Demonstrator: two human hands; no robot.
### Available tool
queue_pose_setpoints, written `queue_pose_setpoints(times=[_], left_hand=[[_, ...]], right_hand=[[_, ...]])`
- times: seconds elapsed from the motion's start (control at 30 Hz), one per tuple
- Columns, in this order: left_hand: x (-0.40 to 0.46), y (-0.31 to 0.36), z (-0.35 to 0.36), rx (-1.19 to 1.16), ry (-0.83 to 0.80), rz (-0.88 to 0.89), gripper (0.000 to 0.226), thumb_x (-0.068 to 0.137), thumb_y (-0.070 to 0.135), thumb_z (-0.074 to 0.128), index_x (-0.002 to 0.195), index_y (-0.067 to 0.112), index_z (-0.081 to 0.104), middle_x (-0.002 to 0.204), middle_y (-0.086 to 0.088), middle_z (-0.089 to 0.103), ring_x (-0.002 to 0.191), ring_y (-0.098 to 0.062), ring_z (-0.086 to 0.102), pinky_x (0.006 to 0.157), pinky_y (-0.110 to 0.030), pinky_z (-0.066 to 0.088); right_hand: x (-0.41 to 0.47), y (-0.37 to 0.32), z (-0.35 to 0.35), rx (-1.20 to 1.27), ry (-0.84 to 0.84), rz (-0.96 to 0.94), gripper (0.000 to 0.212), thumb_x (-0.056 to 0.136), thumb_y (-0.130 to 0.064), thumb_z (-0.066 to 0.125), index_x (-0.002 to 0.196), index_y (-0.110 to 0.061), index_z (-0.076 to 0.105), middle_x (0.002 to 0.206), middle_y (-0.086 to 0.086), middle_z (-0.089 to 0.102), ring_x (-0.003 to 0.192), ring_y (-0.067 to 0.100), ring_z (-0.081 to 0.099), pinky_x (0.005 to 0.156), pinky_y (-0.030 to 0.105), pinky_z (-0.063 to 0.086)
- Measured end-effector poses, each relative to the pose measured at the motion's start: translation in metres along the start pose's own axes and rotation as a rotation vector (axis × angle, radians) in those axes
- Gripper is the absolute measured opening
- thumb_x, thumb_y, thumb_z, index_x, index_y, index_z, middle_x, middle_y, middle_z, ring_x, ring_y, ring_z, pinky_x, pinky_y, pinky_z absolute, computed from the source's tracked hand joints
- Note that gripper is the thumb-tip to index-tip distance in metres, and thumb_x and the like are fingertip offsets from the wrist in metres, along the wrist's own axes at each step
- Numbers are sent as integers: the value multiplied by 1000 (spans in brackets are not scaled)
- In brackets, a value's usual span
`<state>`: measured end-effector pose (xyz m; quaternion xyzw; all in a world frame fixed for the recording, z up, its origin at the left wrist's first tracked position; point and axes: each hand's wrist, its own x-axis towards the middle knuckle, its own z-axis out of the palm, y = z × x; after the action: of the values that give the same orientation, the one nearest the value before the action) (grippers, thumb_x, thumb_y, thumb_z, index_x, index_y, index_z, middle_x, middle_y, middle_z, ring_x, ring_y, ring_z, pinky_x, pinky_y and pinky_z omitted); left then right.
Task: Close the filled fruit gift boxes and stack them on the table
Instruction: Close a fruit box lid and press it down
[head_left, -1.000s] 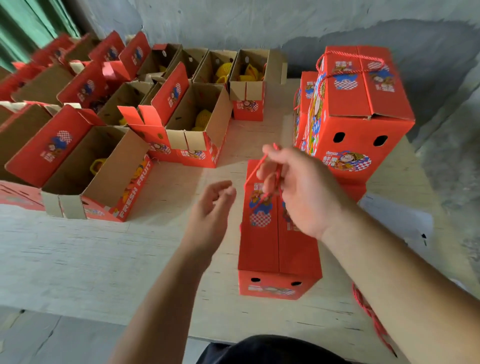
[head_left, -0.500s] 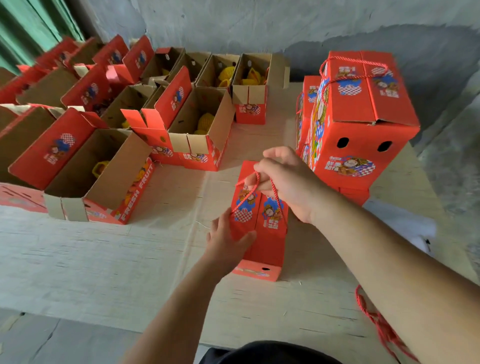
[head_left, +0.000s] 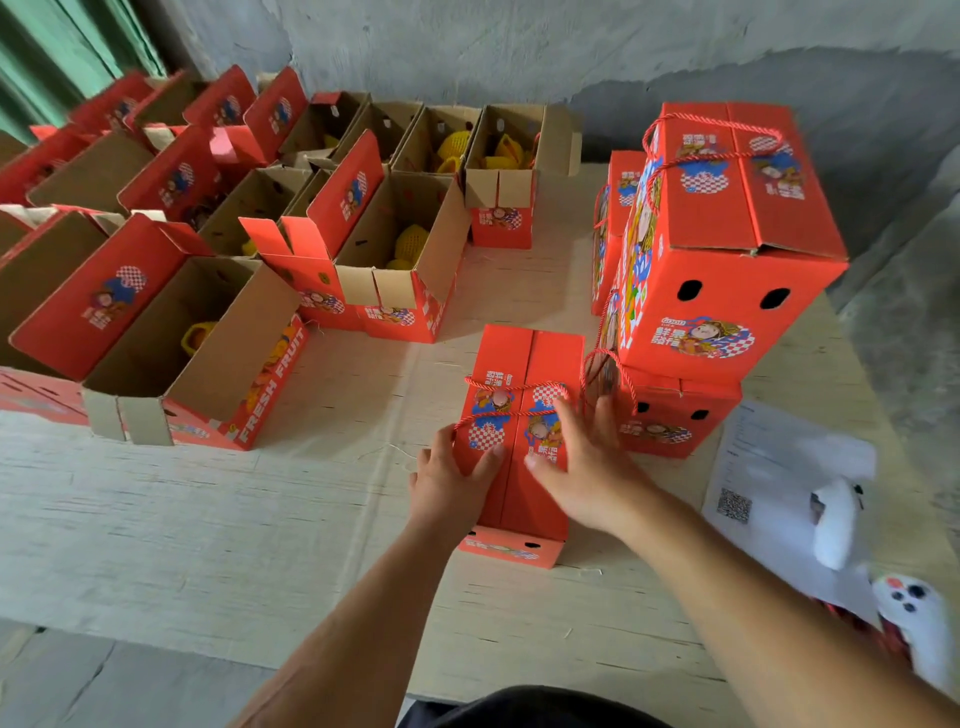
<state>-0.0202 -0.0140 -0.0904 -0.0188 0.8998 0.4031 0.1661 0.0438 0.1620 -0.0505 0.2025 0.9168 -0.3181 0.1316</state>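
Note:
A closed red gift box (head_left: 530, 358) stands on the pale table (head_left: 208, 519) in front of me, its red cord handles (head_left: 511, 387) lying flat across the lid. My left hand (head_left: 449, 483) holds the box's left side, thumb on the lid and fingers down the wall. My right hand (head_left: 582, 462) lies flat on the lid with straight, spread fingers. Just to the right stands a stack of closed red boxes (head_left: 722, 234), one box (head_left: 675, 410) at the bottom.
Several open red boxes (head_left: 202, 338) holding yellow-netted fruit (head_left: 410, 241) fill the table's left and back. A white sheet with a QR code (head_left: 779, 467) and white objects (head_left: 836, 519) lie at the right edge. A grey wall runs behind.
My right hand let go of the cord handles, which now lie flat, and came down on the lid. My left hand stays on the box's left side.

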Motion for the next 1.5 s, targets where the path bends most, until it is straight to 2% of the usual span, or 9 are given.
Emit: queue_pose_setpoints(times=[0.23,0.37,0.57,0.77,0.9,1.03,1.17,1.37,1.5], left_hand=[[-3,2,0,-327,-41,65,52,90,44,77,136,29,57,111,20,70,94,11,67,72,-9,53],[-9,2,-3,-433,-70,35,38,97,40,71,132,31,61,114,14,75,98,1,72,86,-28,61],[-20,0,4,-600,-78,-5,26,106,30,59,131,28,62,115,11,76,107,-9,73,91,-33,59],[11,18,9,-606,-89,-11,25,106,28,58,131,27,56,120,4,74,107,-12,73,81,-27,61],[48,51,20,-367,-19,5,37,101,19,57,136,18,43,120,-6,67,107,-28,69,93,-52,57],[67,86,32,-220,-109,120,66,95,14,54,156,25,32,135,-5,65,116,-30,66,99,-46,54],[89,98,35,-323,-288,151,49,102,4,50,148,22,48,128,1,71,110,-12,70,91,-29,55],[98,94,23,-348,-345,144,47,104,6,51,148,21,53,131,5,70,121,-14,65,103,-30,53],[97,87,14,-322,-353,170,44,101,4,56,136,31,62,117,21,73,101,6,66,80,-10,51]], right_hand=[[-3,2,42,230,226,-160,75,101,-54,52,161,-48,7,168,-1,-27,145,29,43,101,39,49],[-8,0,41,225,224,-158,89,100,-52,56,164,-36,-4,167,9,-29,159,31,1,123,44,28],[-46,15,54,-378,71,-338,108,82,-81,47,159,-42,-18,161,4,-43,147,40,-38,125,59,11],[-4,19,27,-522,151,-383,98,87,-83,34,165,-34,-1,170,8,-18,157,33,-17,128,49,1],[45,21,-1,-621,188,-336,98,93,-74,37,162,-29,-16,169,9,-24,158,29,-16,128,44,-7],[80,6,-23,-659,241,-152,89,105,-46,43,162,-9,-14,170,19,-12,159,33,-8,128,42,-10],[79,-6,-11,-660,207,-154,69,107,-23,21,157,2,-19,166,29,-16,156,43,-11,122,48,-18],[71,-26,-2,-581,158,-144,60,110,-18,20,159,6,-4,162,42,-2,151,59,4,125,61,8],[62,-33,4,-581,118,-122,58,109,-15,19,158,9,1,159,47,2,149,63,7,124,64,11]])
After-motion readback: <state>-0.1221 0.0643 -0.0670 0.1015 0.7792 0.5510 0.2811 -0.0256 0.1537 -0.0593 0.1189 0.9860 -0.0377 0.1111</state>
